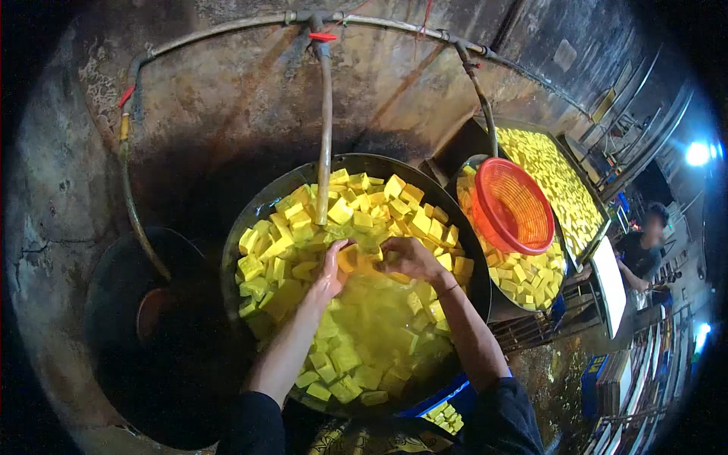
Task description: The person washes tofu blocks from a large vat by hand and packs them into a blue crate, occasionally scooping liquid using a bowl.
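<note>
The left hand point(331, 268) grasped a squarish yellow block point(348, 259) inward of the round dark vat's point(481, 299) left edge; the right hand point(412, 259) curled just beside, its hold impossible to tell.

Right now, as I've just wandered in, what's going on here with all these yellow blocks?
A person is working bare-handed in a big round tub of yellow blocks and cloudy yellowish water. The left hand seems to have one block at its fingers; the right hand is close beside it, but its grip is unclear. A pipe hangs over the tub. To the right, a red basket sits by more blocks, and another person is farther back.
</note>
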Demonstrator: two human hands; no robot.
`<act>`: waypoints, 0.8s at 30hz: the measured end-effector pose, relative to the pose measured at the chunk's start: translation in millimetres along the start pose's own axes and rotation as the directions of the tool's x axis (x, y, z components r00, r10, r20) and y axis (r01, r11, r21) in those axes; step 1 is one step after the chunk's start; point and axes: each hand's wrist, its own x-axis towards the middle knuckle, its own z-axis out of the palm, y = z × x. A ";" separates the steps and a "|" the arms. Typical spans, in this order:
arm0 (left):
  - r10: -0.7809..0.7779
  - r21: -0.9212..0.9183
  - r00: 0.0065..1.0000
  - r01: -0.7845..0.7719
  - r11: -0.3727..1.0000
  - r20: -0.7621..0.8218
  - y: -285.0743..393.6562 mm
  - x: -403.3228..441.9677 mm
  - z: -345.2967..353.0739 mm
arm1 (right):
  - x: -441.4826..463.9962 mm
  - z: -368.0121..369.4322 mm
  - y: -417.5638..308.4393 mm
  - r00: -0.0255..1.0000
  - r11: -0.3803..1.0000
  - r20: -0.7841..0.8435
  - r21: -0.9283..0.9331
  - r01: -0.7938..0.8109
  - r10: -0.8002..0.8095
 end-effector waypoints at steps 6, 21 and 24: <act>0.079 -0.319 0.997 -0.081 0.944 -0.019 -23.4 0.4 34.8 | 8.7 6.2 -15.6 0.996 0.996 -0.020 0.003 -0.091 0.091; 0.161 -0.790 0.978 -0.204 0.578 -0.135 44.1 -31.7 56.2 | 4.9 26.7 19.1 1.000 0.900 -0.011 -0.435 -0.016 0.013; 0.226 -0.738 0.950 -0.309 0.600 -0.214 77.0 -30.1 41.6 | 0.2 65.5 106.7 0.943 0.590 0.134 -0.751 0.297 -0.305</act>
